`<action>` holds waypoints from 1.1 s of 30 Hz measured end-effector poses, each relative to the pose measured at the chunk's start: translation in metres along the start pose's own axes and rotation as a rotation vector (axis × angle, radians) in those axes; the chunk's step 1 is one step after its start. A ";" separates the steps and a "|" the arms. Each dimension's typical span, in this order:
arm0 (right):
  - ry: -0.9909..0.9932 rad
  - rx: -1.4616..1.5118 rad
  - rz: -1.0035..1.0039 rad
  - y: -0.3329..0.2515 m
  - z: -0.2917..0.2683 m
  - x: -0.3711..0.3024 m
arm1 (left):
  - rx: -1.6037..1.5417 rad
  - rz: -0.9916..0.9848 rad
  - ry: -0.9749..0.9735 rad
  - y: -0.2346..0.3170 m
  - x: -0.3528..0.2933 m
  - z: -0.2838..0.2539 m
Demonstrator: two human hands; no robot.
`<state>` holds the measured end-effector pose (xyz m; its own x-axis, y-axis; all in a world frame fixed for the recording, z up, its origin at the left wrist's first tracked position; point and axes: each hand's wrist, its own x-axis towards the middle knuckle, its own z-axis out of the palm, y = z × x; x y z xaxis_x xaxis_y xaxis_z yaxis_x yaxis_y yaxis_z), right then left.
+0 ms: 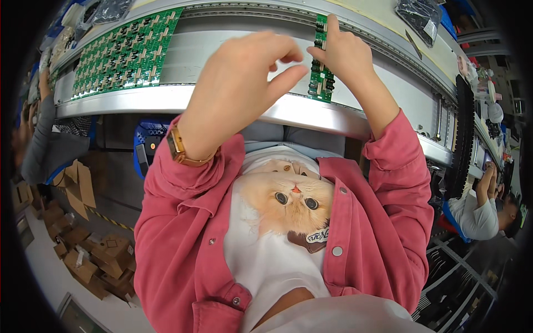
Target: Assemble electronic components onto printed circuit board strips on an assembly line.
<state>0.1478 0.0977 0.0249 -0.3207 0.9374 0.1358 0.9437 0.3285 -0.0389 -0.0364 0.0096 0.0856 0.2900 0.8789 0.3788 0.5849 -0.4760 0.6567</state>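
Along the metal-railed table [311,115], slightly right of my middle, a narrow green circuit board [321,86] lies crosswise, reaching from the near rail toward the far one. My right hand [348,53] is at its far half: the thumb lies over its face and the index finger stretches out by its right edge, the others folded in. I cannot tell whether these fingers are grasping the board or only touching it. My left hand [239,80] hangs over the near rail, to the board's left, its fingers curved but released, a gap between them and the thumb, whose tip is near the board. Farther left, a wide green panel [125,55] of many small circuits spans the same rails. A gold-coloured watch [176,144] circles my left wrist, and my pink jacket [177,261] has its sleeves pushed back. Cardboard boxes [105,261] crowd the floor at lower left. A co-worker's grey sleeve [34,147] shows at far left, and a person in a pale shirt [480,213] at far right.
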 end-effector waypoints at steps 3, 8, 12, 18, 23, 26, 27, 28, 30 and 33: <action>-0.020 -0.016 0.008 -0.006 -0.001 0.001 | 0.082 -0.068 0.022 -0.025 -0.018 0.009; -0.053 -0.036 0.034 -0.009 -0.001 0.006 | 0.134 -0.156 0.084 -0.058 -0.033 0.027; -0.069 -0.039 0.048 -0.010 -0.002 0.007 | 0.106 -0.184 0.137 -0.070 -0.041 0.037; -0.064 -0.026 0.058 -0.009 -0.006 0.007 | 0.159 -0.172 0.156 -0.075 -0.044 0.041; -0.065 -0.036 0.074 -0.007 -0.013 0.006 | 0.187 -0.164 0.172 -0.073 -0.044 0.042; -0.063 -0.044 0.093 -0.002 -0.020 0.004 | 0.175 -0.165 0.187 -0.072 -0.044 0.044; -0.051 -0.055 0.098 0.002 -0.023 0.002 | 0.179 -0.165 0.189 -0.072 -0.044 0.044; -0.038 -0.067 0.104 0.006 -0.026 -0.001 | 0.182 -0.164 0.189 -0.072 -0.044 0.044; -0.010 -0.093 0.122 0.019 -0.033 -0.007 | 0.185 -0.158 0.190 -0.073 -0.044 0.043; -0.060 -0.092 0.253 0.060 -0.048 -0.021 | 0.182 -0.150 0.177 -0.071 -0.045 0.042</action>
<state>0.2152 0.0919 0.0673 -0.0759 0.9943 0.0746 0.9969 0.0741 0.0265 -0.0590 0.0049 -0.0060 0.0629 0.9122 0.4049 0.7422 -0.3140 0.5921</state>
